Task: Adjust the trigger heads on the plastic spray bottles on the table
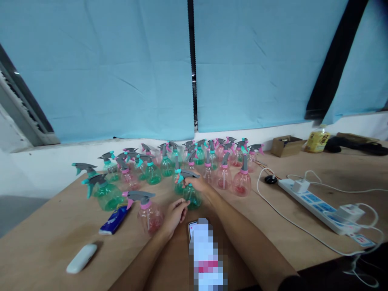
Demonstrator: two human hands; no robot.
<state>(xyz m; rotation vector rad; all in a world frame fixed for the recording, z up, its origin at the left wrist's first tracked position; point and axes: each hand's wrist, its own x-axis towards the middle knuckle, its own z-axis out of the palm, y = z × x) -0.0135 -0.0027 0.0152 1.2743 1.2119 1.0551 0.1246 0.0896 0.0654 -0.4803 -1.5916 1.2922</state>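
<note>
My right hand (197,181) is closed around the neck of a green spray bottle (194,198) with a grey and teal trigger head. The bottle is upright at the middle of the table. My left hand (176,212) is beside its lower left side, fingers curled and the fingertips at or very near the bottle wall. Whether something small is pinched there cannot be made out. Left of that hand stands a pink spray bottle (150,218) with a grey and pink head. Behind my hands, several more green and pink spray bottles (223,176) crowd together, each with some liquid inside.
A phone (192,231) lies in front of me, partly covered by a blurred patch. To the left are a blue packet (114,220) and a white case (81,258). A power strip (317,206) with cables, a small box (286,146) and a yellow-labelled bottle (317,140) are right.
</note>
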